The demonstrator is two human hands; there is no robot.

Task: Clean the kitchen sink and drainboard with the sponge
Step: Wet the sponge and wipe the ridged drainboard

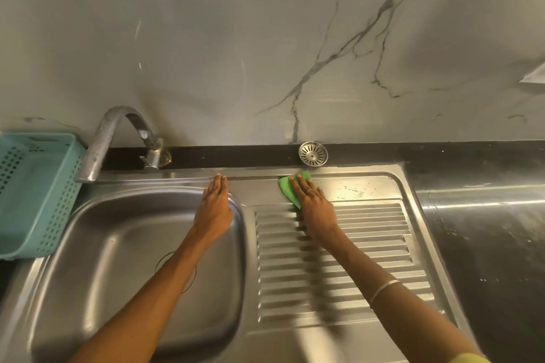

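A green sponge (286, 187) lies flat on the far smooth strip of the steel drainboard (368, 244), just beyond its ridges. My right hand (313, 203) presses down on the sponge with fingers stretched over it. My left hand (214, 207) rests flat, fingers together, on the far right rim of the sink basin (118, 244), holding nothing. White soapy specks (355, 189) mark the drainboard to the right of the sponge. My left forearm partly hides the basin's drain hole (166, 259).
A curved metal tap (103, 141) stands behind the basin. A round steel drain strainer (313, 153) sits on the black ledge behind the sponge. A teal perforated basket (32, 194) stands at the left. Dark countertop (486, 230) extends to the right.
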